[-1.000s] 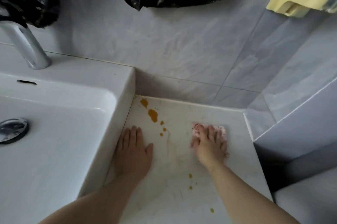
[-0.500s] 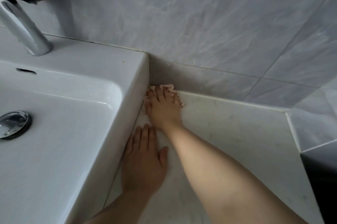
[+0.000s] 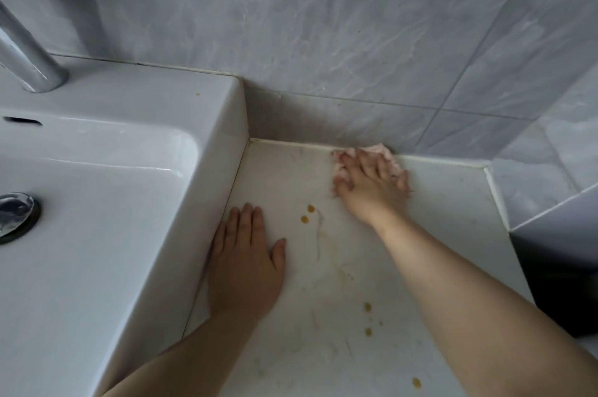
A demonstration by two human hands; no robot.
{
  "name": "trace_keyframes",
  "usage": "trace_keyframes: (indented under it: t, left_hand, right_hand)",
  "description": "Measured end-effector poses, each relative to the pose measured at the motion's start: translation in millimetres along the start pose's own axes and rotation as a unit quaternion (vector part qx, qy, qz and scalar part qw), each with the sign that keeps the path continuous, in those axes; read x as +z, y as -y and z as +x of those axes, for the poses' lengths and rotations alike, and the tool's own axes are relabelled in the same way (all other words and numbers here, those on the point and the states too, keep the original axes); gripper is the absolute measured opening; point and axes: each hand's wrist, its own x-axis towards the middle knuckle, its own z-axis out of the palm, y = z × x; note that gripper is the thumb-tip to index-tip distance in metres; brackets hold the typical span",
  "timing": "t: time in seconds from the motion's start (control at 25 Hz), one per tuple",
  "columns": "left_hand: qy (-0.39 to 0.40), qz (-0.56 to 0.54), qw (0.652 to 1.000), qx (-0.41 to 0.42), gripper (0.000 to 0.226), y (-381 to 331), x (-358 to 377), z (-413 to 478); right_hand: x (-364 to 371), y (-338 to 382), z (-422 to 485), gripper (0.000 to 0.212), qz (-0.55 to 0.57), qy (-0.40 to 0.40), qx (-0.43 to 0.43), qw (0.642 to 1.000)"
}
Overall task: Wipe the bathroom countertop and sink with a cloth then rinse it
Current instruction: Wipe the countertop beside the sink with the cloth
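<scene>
Softness is what counts with the small pink fabric cloth (image 3: 382,150). It lies bunched flat under my right hand (image 3: 372,183), with the fingers spread and pressing down on it rather than closed around it. It looks light and limp, so I expect it to ruck up or slide out if I push only with my fingertips. Keeping my palm over its middle should hold it. Just beyond my fingertips, the cloth's far edge touches the grey marbled wall tile (image 3: 323,57).

On the wrist side of that hand, a little toward my other hand, orange-brown spots (image 3: 307,214) sit on the pale stone countertop (image 3: 437,202), with more nearer my elbow. My left hand (image 3: 244,260) rests flat and empty, its outer edge against the white ceramic sink (image 3: 129,99). For rinsing, I would gather the cloth by pinching its loose edges.
</scene>
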Motion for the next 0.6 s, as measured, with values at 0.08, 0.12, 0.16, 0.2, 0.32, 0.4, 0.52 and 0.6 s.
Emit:
trace_keyframes:
  t: [0.08, 0.12, 0.16, 0.2, 0.32, 0.4, 0.52, 0.6]
  left_hand:
    - [-0.002, 0.000, 1.000, 0.001, 0.065, 0.6, 1.9, 0.1]
    - [-0.002, 0.000, 1.000, 0.000, 0.065, 0.8, 2.7, -0.2]
    - [-0.005, 0.001, 1.000, -0.002, 0.066, 0.8, 3.0, -0.4]
    - [-0.007, 0.001, 1.000, -0.002, 0.066, 0.2, 2.9, -0.8]
    - [-0.013, 0.004, 1.000, 0.000, 0.066, 0.1, 2.7, -0.9]
    - [-0.018, 0.004, 1.000, -0.001, 0.066, 0.5, 2.9, 0.0]
    - [-0.017, 0.006, 1.000, -0.007, 0.067, 0.3, 2.5, 0.6]
    - [-0.018, 0.002, 1.000, -0.011, 0.067, -0.6, 1.5, 0.5]
  right_hand:
    - [-4.7, -35.9, -5.9, 0.054, 0.008, -0.002, 0.053, 0.999]
    - [-8.3, -58.1, -9.9, 0.055, 0.016, -0.002, 0.083, 0.996]
    - [-12.7, -81.2, -13.7, 0.055, 0.020, 0.000, 0.111, 0.994]
    - [-16.9, -103.4, -17.7, 0.056, 0.019, 0.003, 0.134, 0.991]
    - [-21.8, -133.4, -24.2, 0.058, 0.022, 0.004, 0.161, 0.987]
    - [-21.5, -127.1, -21.4, 0.057, 0.045, -0.009, 0.171, 0.984]
    - [-22.9, -103.2, -14.1, 0.054, 0.076, -0.021, 0.204, 0.976]
    - [-18.8, -73.0, -10.4, 0.055, 0.079, -0.013, 0.193, 0.978]
